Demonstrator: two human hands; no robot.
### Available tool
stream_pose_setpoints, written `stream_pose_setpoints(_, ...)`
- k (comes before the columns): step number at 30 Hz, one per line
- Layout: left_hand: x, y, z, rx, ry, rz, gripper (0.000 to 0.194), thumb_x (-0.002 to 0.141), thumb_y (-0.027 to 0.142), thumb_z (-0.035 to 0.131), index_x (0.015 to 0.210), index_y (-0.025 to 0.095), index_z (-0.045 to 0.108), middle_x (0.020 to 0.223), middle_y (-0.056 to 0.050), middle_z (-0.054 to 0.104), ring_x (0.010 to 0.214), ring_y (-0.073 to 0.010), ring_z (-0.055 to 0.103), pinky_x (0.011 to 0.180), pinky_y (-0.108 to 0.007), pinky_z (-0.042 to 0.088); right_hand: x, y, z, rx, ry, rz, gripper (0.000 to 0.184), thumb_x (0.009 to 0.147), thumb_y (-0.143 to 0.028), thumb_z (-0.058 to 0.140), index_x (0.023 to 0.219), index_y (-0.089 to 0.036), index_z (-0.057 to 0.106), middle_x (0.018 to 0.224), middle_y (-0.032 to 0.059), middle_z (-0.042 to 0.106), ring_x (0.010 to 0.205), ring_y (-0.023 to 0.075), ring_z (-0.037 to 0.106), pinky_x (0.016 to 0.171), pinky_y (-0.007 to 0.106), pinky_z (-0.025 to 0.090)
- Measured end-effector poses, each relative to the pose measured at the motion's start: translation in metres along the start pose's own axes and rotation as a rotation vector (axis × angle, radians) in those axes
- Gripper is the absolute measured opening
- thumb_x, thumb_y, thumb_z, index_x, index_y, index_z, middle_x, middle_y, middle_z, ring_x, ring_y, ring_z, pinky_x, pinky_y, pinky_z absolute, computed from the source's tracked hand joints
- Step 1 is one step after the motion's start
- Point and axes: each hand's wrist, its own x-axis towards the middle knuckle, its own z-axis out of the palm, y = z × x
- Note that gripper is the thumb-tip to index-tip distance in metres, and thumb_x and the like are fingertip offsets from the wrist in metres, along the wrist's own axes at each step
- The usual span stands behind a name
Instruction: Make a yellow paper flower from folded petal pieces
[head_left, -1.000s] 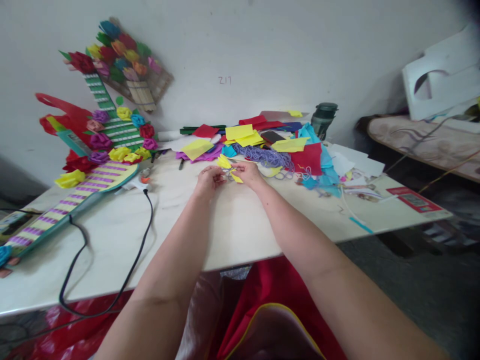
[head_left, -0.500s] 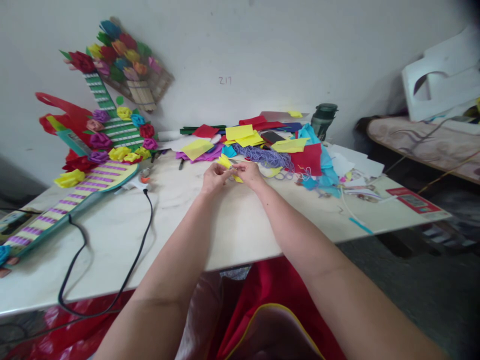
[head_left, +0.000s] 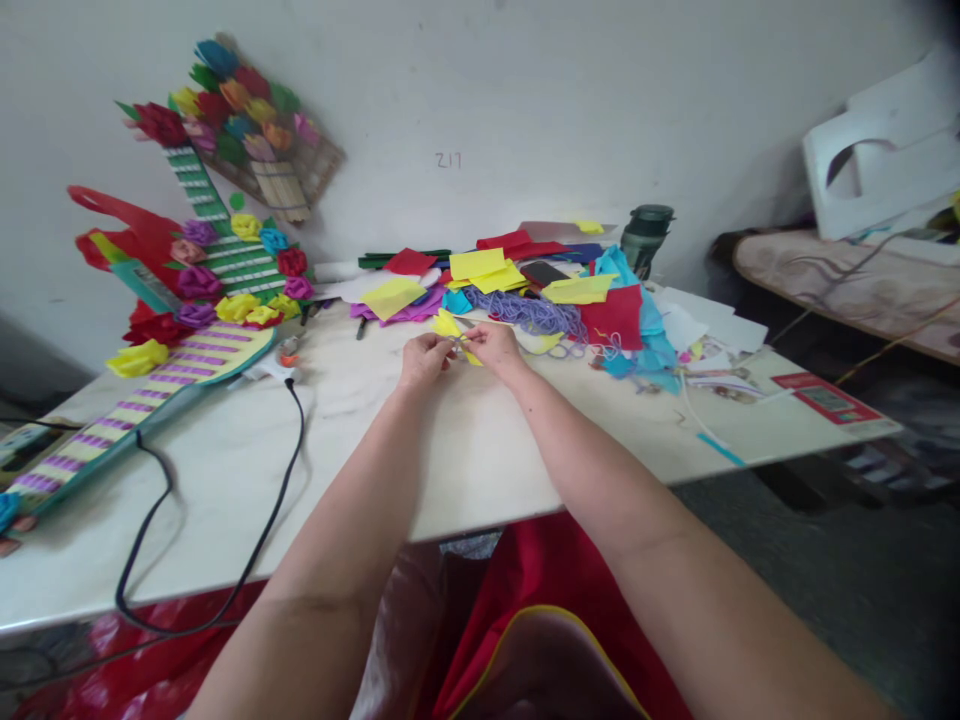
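A gathered piece of yellow paper [head_left: 445, 322] sticks up between my two hands, above the white table. My left hand [head_left: 426, 360] is closed in a pinch at its near left side, on what looks like a thin purple yarn strand. From the right, my right hand [head_left: 492, 346] pinches the middle of the yellow paper, and a bit of it shows below the fingers. The fingertips are close together but slightly apart, with the strand between them. Just beyond, a loose heap of purple yarn [head_left: 529, 312] lies on the table, its loops trailing toward my right hand.
Coloured paper sheets [head_left: 480, 265] pile up along the wall, near a dark green bottle [head_left: 646, 240]. Paper roses decorate a striped board [head_left: 225, 262] at left. A black cable [head_left: 279, 500] loops over the front edge. Scraps and a red-bordered card [head_left: 829, 400] lie at right.
My hands have drawn slightly apart, the left one shifting a little to the left. The yellow paper has moved slightly left, and the strand between the fingers shows more.
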Motion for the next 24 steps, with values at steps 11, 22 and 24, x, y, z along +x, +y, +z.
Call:
stream_pose_setpoints(11, 0.001, -0.001, -0.004, -0.448, -0.095, -0.160, 0.023, 0.061, 0.026, 0.072, 0.066, 0.013, 0.054, 0.069, -0.003, 0.064, 0.064, -0.0123, 0.061, 0.065, -0.028, 0.051, 0.002, 0.006, 0.004, 0.135, 0.049, 0.071, 0.013, 0.068, -0.026, 0.065, 0.075, -0.017, 0.071, 0.072, 0.0003, 0.069, 0.072, 0.0148, 0.063, 0.068, 0.025, 0.050)
stream_pose_setpoints(22, 0.000, 0.000, -0.009, -0.473, -0.120, -0.187, 0.021, 0.057, 0.026, 0.070, 0.065, 0.013, 0.056, 0.075, -0.008, 0.067, 0.071, -0.0164, 0.063, 0.065, -0.029, 0.050, -0.004, -0.006, 0.001, 0.397, 0.081, 0.300, 0.013, 0.071, -0.027, 0.060, 0.064, -0.017, 0.056, 0.060, -0.0001, 0.059, 0.051, 0.0138, 0.059, 0.045, 0.025, 0.050)
stream_pose_setpoints(24, -0.001, -0.001, -0.012, -0.439, -0.103, -0.181, 0.021, 0.055, 0.026, 0.070, 0.064, 0.013, 0.057, 0.080, -0.008, 0.068, 0.071, -0.0158, 0.062, 0.063, -0.028, 0.049, -0.004, -0.008, -0.001, 0.439, 0.083, 0.350, 0.010, 0.072, -0.023, 0.059, 0.066, -0.017, 0.055, 0.065, 0.0013, 0.061, 0.053, 0.0152, 0.062, 0.044, 0.025, 0.051)
